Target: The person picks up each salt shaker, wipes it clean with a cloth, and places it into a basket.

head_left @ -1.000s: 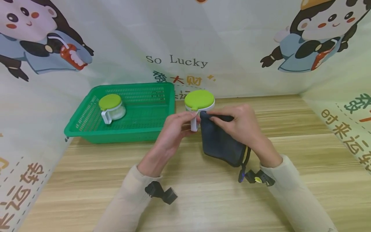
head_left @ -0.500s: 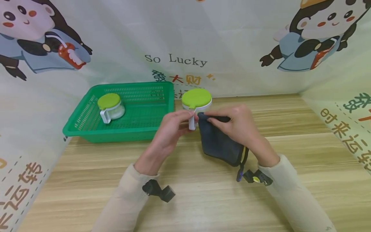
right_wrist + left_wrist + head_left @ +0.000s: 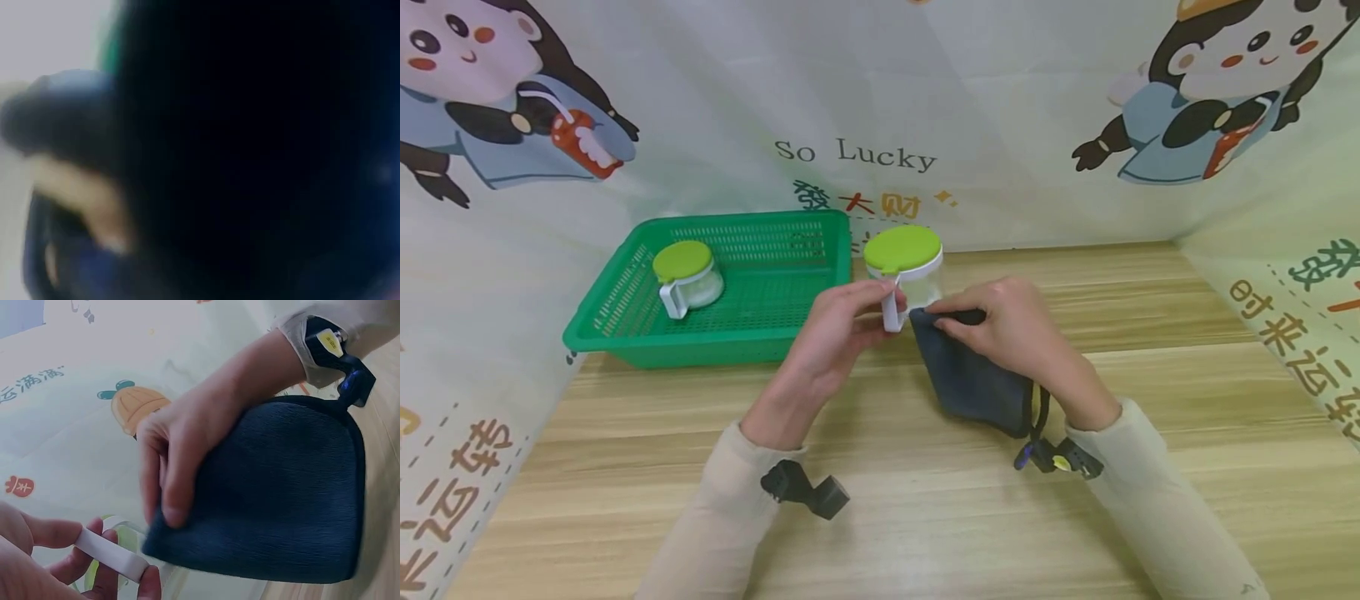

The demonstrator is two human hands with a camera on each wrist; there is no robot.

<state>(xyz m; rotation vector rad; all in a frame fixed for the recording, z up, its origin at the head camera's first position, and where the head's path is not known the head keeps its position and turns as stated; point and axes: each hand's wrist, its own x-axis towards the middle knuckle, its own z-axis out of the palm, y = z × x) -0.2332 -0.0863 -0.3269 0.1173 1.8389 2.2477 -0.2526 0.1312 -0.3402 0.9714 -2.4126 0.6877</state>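
My left hand (image 3: 829, 343) grips the white handle of a clear seasoning jar (image 3: 921, 289) with a bright green lid. In the left wrist view, fingers curl about that white handle (image 3: 112, 555). My right hand (image 3: 1015, 329) pinches the top edge of a dark blue folded cloth (image 3: 970, 379) with a bound edge and a loop. The cloth hangs just right of the jar's handle; whether it touches the jar cannot be told. The dark cloth (image 3: 250, 150) fills most of the blurred right wrist view.
A green plastic basket (image 3: 715, 350) stands at the back left of the wooden table (image 3: 925, 533). Inside it sits a smaller jar (image 3: 688, 275) with a green lid and white handle. A printed white sheet (image 3: 1000, 108) rises behind and at both sides.
The held jar and my left hand have shifted slightly left. My right hand's grip on the cloth has sunk a little, and more of the jar's clear body shows.
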